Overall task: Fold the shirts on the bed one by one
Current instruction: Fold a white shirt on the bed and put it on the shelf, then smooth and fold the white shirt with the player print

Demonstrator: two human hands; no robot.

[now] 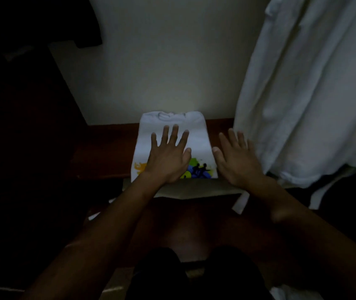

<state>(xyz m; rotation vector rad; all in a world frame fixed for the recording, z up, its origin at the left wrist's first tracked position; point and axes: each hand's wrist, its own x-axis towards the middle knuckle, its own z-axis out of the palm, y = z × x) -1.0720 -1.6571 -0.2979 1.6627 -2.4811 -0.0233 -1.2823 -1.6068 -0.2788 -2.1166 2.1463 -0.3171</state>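
While left hand presses folded shirt, fingers spread | right hand flat, seemingly beside

Folded white printed shirt, collar away, lying flat

Dim room, pale wall ahead.
White fabric hangs at right; dark wooden ledge runs below the wall.

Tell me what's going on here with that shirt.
A person is folding a white printed T-shirt. It lies folded into a neat rectangle on a dark wooden surface, collar away from them. The left hand lies flat on it, fingers spread; the right hand is open just beside its right edge. More white cloth hangs at the right.
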